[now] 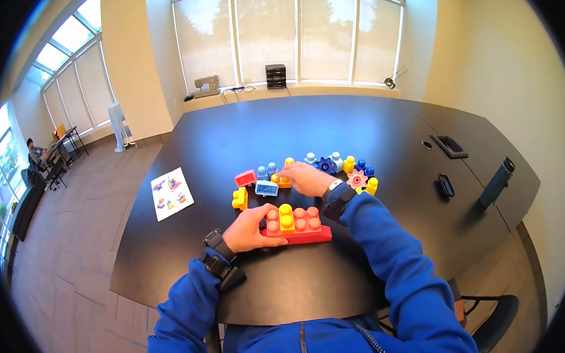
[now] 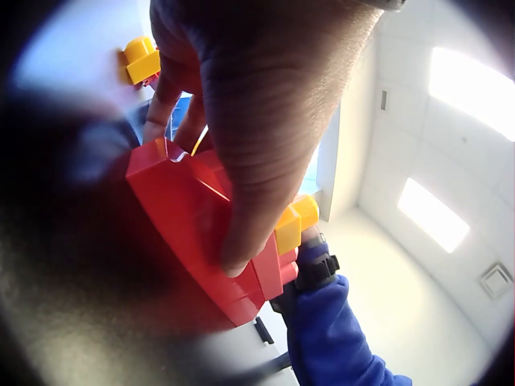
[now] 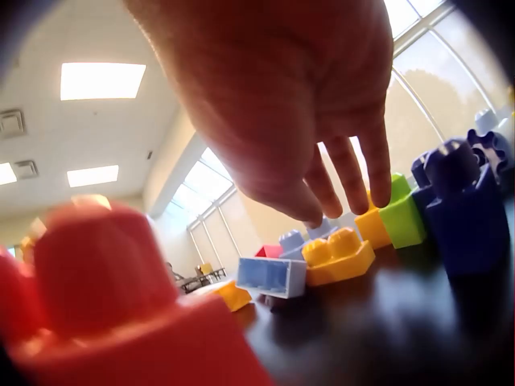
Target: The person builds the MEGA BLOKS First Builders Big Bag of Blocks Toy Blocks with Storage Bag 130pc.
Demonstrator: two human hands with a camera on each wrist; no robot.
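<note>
My left hand (image 1: 247, 231) grips the left end of a red toy block build (image 1: 308, 237) near the table's front, thumb along its side. A yellow block (image 1: 287, 220) stands among the red studs on top. Over the loose blocks reaches my right hand (image 1: 307, 180), its fingers pointing down and fairly straight in the right wrist view. Just below those fingertips lies an orange-yellow two-stud block (image 3: 338, 261). Beside it a light blue block (image 3: 269, 276) lies on its side, hollow underside showing. A lime green block (image 3: 402, 215) stands to the right of the fingers.
More blocks surround the hands: a small red one (image 1: 245, 178), a yellow one (image 1: 239, 198), a dark blue gear (image 1: 325, 166) and a pinkish-red gear (image 1: 357, 179). A picture sheet (image 1: 173, 204) lies left. A black case (image 1: 445, 185) and a bottle (image 1: 497, 182) are right.
</note>
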